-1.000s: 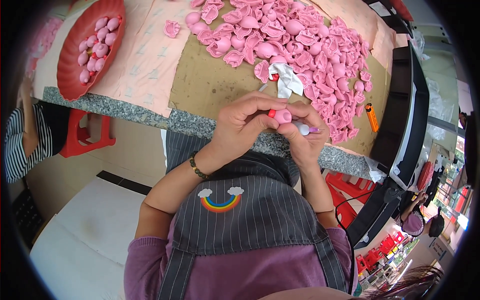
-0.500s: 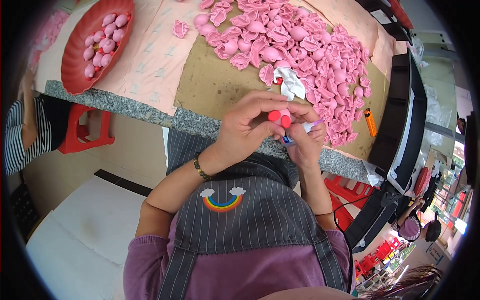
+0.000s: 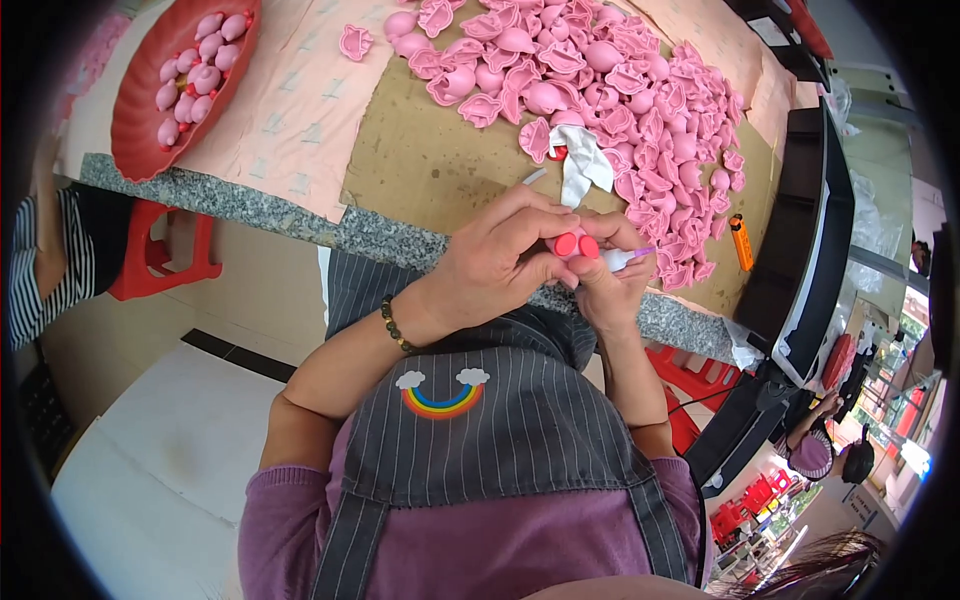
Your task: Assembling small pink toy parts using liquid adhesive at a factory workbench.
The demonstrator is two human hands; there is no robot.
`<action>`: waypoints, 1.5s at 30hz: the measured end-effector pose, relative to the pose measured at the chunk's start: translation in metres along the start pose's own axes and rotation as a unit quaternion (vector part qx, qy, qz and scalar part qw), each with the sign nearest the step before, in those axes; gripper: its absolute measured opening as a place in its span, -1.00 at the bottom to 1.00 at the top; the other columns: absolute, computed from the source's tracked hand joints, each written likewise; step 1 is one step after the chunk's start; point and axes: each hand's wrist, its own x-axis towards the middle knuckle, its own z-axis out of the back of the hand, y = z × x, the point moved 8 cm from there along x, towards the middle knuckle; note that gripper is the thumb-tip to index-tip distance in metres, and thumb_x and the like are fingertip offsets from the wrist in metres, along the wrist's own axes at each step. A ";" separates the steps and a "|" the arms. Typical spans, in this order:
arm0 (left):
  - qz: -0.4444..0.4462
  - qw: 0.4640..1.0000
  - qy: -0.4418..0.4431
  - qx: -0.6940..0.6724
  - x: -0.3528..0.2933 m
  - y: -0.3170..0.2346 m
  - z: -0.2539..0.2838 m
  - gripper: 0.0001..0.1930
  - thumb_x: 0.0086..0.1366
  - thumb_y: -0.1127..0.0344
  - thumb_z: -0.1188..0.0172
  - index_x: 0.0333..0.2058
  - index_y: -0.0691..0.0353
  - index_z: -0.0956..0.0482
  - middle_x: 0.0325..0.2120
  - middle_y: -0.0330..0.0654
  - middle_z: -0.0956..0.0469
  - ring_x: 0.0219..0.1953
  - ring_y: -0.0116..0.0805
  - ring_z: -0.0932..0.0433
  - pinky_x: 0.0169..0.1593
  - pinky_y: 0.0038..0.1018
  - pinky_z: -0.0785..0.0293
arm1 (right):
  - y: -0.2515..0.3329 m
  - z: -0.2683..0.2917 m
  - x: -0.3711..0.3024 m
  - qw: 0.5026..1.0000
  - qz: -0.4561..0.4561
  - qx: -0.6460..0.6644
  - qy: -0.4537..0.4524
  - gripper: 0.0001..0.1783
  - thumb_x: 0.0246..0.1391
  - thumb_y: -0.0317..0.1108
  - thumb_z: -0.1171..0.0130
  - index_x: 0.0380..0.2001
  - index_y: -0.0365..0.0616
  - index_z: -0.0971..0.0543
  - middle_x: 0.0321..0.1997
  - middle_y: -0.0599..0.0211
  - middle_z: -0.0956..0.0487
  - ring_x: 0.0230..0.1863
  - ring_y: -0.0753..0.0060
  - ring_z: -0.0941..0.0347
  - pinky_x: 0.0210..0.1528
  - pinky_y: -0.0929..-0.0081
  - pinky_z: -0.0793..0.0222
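Observation:
Above the table's front edge, my left hand [image 3: 505,250] pinches a small pink plastic piece with two round red discs [image 3: 576,244] facing me. My right hand [image 3: 612,292] steadies the same piece with thumb and fingers. Also tucked in the right hand is a small glue bottle [image 3: 622,258] with a white neck and a purple tip pointing right; its body is mostly hidden by the fingers. Just beyond the fingers lies a crumpled white cloth [image 3: 580,165] with a red bit beside it. A large heap of pink shell-like pieces [image 3: 600,90] spreads behind.
A red scalloped tray [image 3: 135,140] with pink round pieces stands at the far left. An orange cutter [image 3: 741,243] lies right of the heap, near a black bin-like frame [image 3: 785,235]. Red stools [image 3: 165,250] stand below the table. Another person's striped sleeve [image 3: 45,265] shows at left.
Both hands have shifted slightly right with the pink piece, which has turned so its discs face me more. The glue bottle's blue label has gone out of sight behind the fingers.

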 end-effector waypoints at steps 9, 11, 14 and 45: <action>0.006 0.999 -0.031 -0.039 0.005 -0.005 0.007 -0.75 0.02 0.56 -0.23 -0.26 0.31 -0.53 -0.18 -0.09 -0.41 -0.24 -0.39 -0.50 -0.29 -0.59 -0.50 | 0.008 -0.006 0.009 0.998 0.003 0.051 -0.019 -0.71 -0.04 -0.43 -0.18 -0.24 -0.38 -0.47 -0.29 0.24 -0.53 -0.32 0.48 -0.46 -0.27 0.63 -0.38; 0.024 0.999 -0.037 0.006 0.006 -0.007 0.012 -0.74 -0.03 0.54 -0.27 -0.28 0.30 -0.54 -0.27 -0.12 -0.46 -0.25 -0.37 -0.51 -0.29 -0.57 -0.49 | 0.006 -0.011 0.008 0.997 -0.006 0.064 0.039 -0.67 -0.06 -0.44 -0.21 -0.21 -0.38 -0.44 -0.30 0.26 -0.52 -0.31 0.51 -0.45 -0.29 0.62 -0.38; -0.044 0.999 0.000 0.024 0.007 -0.010 0.016 -0.70 -0.10 0.53 -0.31 -0.29 0.31 -0.55 -0.35 -0.14 -0.48 -0.27 -0.37 -0.51 -0.28 -0.55 -0.48 | 0.005 -0.014 0.006 0.998 0.008 0.028 0.058 -0.62 -0.13 -0.48 -0.27 -0.21 -0.37 -0.43 -0.37 0.28 -0.52 -0.41 0.55 -0.45 -0.39 0.65 -0.38; -0.193 0.854 -0.232 0.424 0.029 -0.074 0.178 -0.79 -0.06 0.56 -0.24 -0.39 0.30 -0.46 -0.41 -0.14 -0.51 -0.37 -0.25 -0.51 -0.29 -0.50 -0.46 | 0.032 -0.049 -0.008 0.891 0.202 -0.399 0.071 -0.53 -0.38 -0.61 -0.30 -0.23 -0.30 -0.51 -0.13 0.12 -0.39 -0.31 0.39 -0.37 -0.30 0.56 -0.31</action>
